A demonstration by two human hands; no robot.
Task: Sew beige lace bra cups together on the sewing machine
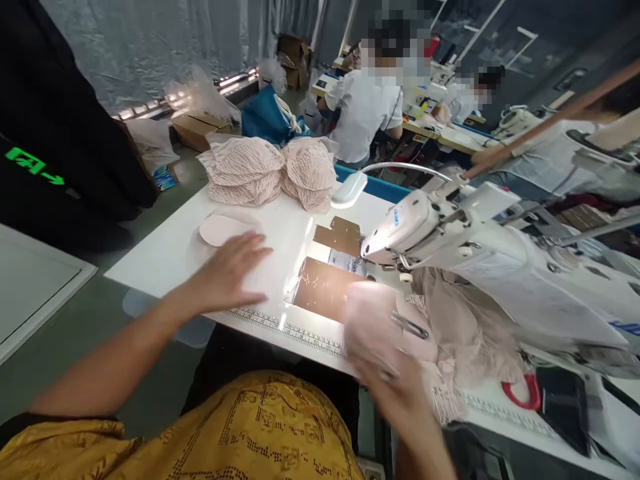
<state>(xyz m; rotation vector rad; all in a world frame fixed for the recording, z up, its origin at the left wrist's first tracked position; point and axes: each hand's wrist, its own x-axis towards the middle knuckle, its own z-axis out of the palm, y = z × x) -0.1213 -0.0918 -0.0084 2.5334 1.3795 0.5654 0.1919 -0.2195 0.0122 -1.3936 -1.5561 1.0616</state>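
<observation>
My left hand [231, 272] is over the left of the white sewing table with its fingers spread, holding nothing. By its fingertips lies a pale pink oval pad [220, 229], partly on sheer fabric. At the table's front edge, my right hand [393, 377] is blurred by motion, its fingers closed on a pale pink fabric piece [370, 310]. Beside that piece shows a slim metal tool [411, 325], perhaps thread snips; I cannot tell whether the hand grips it too. The sewing machine [415, 223] stands just beyond, its needle area above a metal plate [347, 262].
Stacks of lacy pink cups [245, 170] sit at the table's back. Sheer beige fabric [460, 313] is heaped under the machine arm. A lamp [350, 189] bends over the table. To the right lie a red ring-shaped item [525, 393] and a phone [565, 407]. Co-workers [367, 107] sit beyond.
</observation>
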